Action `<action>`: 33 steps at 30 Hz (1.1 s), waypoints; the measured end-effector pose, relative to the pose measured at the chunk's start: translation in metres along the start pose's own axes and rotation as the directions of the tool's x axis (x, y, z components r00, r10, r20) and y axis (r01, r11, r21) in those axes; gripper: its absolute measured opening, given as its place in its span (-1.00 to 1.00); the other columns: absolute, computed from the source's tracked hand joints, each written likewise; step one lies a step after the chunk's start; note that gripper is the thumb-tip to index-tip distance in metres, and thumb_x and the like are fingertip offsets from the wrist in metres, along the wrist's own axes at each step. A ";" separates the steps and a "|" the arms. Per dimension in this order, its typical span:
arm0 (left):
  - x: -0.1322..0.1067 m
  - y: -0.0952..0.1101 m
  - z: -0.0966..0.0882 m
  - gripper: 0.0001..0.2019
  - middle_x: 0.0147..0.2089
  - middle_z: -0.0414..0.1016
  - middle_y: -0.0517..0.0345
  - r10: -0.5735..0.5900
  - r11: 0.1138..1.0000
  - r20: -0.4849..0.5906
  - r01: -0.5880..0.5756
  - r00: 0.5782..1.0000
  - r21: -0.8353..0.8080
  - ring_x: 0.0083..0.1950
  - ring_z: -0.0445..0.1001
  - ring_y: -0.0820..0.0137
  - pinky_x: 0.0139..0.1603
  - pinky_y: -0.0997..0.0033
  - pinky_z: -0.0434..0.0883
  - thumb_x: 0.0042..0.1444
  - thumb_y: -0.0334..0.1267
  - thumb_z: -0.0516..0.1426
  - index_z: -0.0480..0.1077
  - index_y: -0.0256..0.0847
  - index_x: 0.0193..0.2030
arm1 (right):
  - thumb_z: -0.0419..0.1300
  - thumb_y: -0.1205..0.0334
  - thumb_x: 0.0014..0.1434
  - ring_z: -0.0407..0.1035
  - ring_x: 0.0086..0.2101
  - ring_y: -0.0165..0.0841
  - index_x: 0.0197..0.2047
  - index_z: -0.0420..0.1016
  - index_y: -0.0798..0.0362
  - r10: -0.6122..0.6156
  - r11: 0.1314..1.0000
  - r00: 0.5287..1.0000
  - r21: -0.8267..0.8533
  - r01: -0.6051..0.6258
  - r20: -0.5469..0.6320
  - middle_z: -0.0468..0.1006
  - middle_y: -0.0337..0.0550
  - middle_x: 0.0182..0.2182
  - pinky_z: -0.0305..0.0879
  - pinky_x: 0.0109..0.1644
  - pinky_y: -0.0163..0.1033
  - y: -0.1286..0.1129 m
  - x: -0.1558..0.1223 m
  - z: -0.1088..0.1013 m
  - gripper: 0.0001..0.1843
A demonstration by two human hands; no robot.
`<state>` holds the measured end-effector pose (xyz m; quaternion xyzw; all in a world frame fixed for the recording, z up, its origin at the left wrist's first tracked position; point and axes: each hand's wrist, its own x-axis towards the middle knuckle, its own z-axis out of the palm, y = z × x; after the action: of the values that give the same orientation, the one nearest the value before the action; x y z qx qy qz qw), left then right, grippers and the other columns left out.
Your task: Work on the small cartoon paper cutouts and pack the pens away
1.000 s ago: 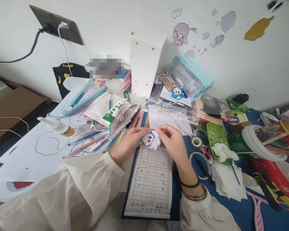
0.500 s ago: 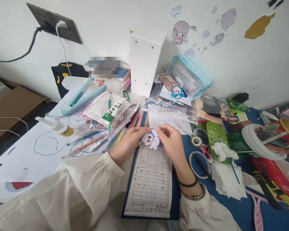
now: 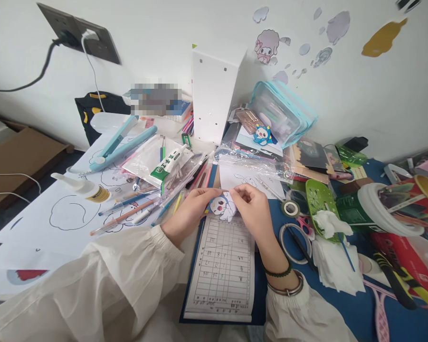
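A small paper cutout of a white-faced cartoon character with blue trim (image 3: 221, 207) is held between both my hands above a ruled notepad (image 3: 224, 266). My left hand (image 3: 189, 209) pinches its upper left edge. My right hand (image 3: 254, 206) pinches its upper right edge with thumb and forefinger. Both wrists wear cream sleeves; the right wrist carries bracelets.
Tape rolls (image 3: 294, 237), scissors and a green basket (image 3: 318, 202) lie to the right on the blue mat. A glue tube (image 3: 167, 166), pens, a glue bottle (image 3: 83, 187) and drawn sheets (image 3: 67, 213) lie left. A white box (image 3: 214, 95) and a clear pouch (image 3: 281, 116) stand behind.
Both hands and the cutout have shifted slightly up and left in the view; the grip stays the same.
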<state>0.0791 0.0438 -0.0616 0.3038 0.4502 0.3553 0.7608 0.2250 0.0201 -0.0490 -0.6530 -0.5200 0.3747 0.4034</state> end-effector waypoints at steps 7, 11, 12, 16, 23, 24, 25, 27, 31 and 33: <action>-0.002 0.002 0.000 -0.80 -0.39 0.55 0.08 0.005 0.999 0.024 -0.006 1.000 0.054 -0.38 0.43 0.42 -0.40 0.50 0.32 0.01 -0.16 0.21 0.58 -0.25 -0.32 | 0.24 0.06 0.03 0.23 -0.49 -0.42 -0.46 0.45 0.03 0.053 0.963 0.996 0.261 -0.071 0.075 0.39 -0.27 -0.53 0.18 -0.40 -0.30 0.006 0.007 -0.012 -0.79; -0.004 0.002 0.001 -0.73 -0.33 0.57 0.09 0.046 0.996 0.072 -0.050 0.996 0.067 -0.35 0.45 0.40 -0.35 0.46 0.34 0.05 -0.11 0.19 0.57 -0.24 -0.22 | 0.28 0.02 0.00 0.24 -0.47 -0.41 -0.43 0.50 0.02 0.079 0.914 0.989 0.387 -0.123 0.127 0.39 -0.26 -0.53 0.21 -0.35 -0.27 0.012 0.012 -0.021 -0.77; -0.004 0.002 0.001 -0.72 -0.34 0.56 0.10 0.059 0.994 0.074 -0.065 0.996 0.083 -0.36 0.44 0.40 -0.35 0.45 0.34 0.05 -0.09 0.19 0.56 -0.24 -0.21 | 0.29 0.02 -0.01 0.25 -0.47 -0.40 -0.43 0.51 0.02 0.086 0.902 0.987 0.410 -0.136 0.136 0.40 -0.25 -0.52 0.22 -0.34 -0.26 0.013 0.013 -0.022 -0.77; -0.007 0.006 0.003 -0.70 -0.37 0.55 0.11 0.150 0.956 0.035 -0.154 0.988 0.249 -0.38 0.41 0.41 -0.36 0.46 0.29 0.07 -0.08 0.17 0.56 -0.26 -0.21 | 0.31 0.05 -0.03 0.22 -0.49 -0.43 -0.46 0.52 0.03 0.084 0.866 0.989 0.482 -0.131 0.118 0.35 -0.27 -0.57 0.20 -0.38 -0.28 0.017 0.015 -0.026 -0.79; -0.009 0.008 0.002 -0.69 -0.30 0.55 0.11 0.166 0.750 0.227 -0.273 0.960 0.603 -0.36 0.41 0.38 -0.38 0.45 0.27 -0.02 -0.18 0.22 0.53 -0.24 -0.13 | 0.37 0.10 -0.14 0.16 -0.59 -0.50 -0.48 0.51 0.06 0.156 0.807 0.987 0.579 -0.114 -0.023 0.33 -0.32 -0.64 0.07 -0.54 -0.33 0.016 0.006 -0.048 -0.78; -0.011 0.007 0.003 -0.69 -0.22 0.56 0.09 0.170 0.717 0.266 -0.304 0.949 0.627 -0.29 0.44 0.35 -0.33 0.44 0.30 -0.04 -0.21 0.23 0.52 -0.23 -0.12 | 0.38 0.12 -0.15 0.15 -0.60 -0.51 -0.48 0.51 0.06 0.167 0.797 0.986 0.593 -0.117 -0.030 0.33 -0.33 -0.64 0.05 -0.55 -0.34 0.016 0.002 -0.051 -0.79; -0.012 0.007 0.004 -0.68 -0.14 0.56 0.07 0.177 0.691 0.301 -0.336 0.937 0.640 -0.22 0.46 0.32 -0.26 0.42 0.32 -0.05 -0.24 0.23 0.52 -0.21 -0.11 | 0.38 0.13 -0.14 0.15 -0.61 -0.52 -0.48 0.52 0.07 0.171 0.790 0.985 0.601 -0.121 -0.026 0.33 -0.33 -0.65 0.04 -0.56 -0.35 0.016 -0.003 -0.054 -0.79; -0.017 0.005 0.006 -0.66 -0.06 0.55 0.05 0.189 0.656 0.361 -0.391 0.913 0.645 -0.09 0.47 0.26 -0.11 0.37 0.35 -0.05 -0.27 0.22 0.50 -0.20 -0.07 | 0.37 0.14 -0.11 0.15 -0.61 -0.53 -0.48 0.53 0.08 0.170 0.787 0.985 0.602 -0.135 -0.002 0.34 -0.32 -0.67 0.05 -0.55 -0.36 0.017 -0.016 -0.059 -0.81; -0.024 0.002 0.002 -0.64 0.01 0.53 0.05 0.196 0.583 0.436 -0.462 0.878 0.668 0.00 0.47 0.20 0.02 0.23 0.35 0.00 -0.26 0.18 0.47 -0.19 -0.01 | 0.38 0.14 -0.11 0.17 -0.60 -0.52 -0.46 0.53 0.06 0.187 0.799 0.982 0.580 -0.156 0.006 0.37 -0.30 -0.65 0.04 -0.56 -0.36 0.019 -0.045 -0.060 -0.80; -0.024 -0.002 -0.001 -0.64 0.03 0.53 0.07 0.219 0.542 0.456 -0.496 0.863 0.678 -0.01 0.48 0.20 0.01 0.21 0.38 0.02 -0.25 0.17 0.45 -0.17 0.01 | 0.38 0.12 -0.11 0.15 -0.61 -0.52 -0.46 0.52 0.06 0.202 0.805 0.979 0.570 -0.162 -0.007 0.37 -0.30 -0.65 0.01 -0.57 -0.35 0.020 -0.057 -0.059 -0.79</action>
<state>0.0702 0.0234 -0.0523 0.7405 0.3569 0.2216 0.5245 0.2759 -0.0467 -0.0405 -0.5627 -0.3065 0.5268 0.5585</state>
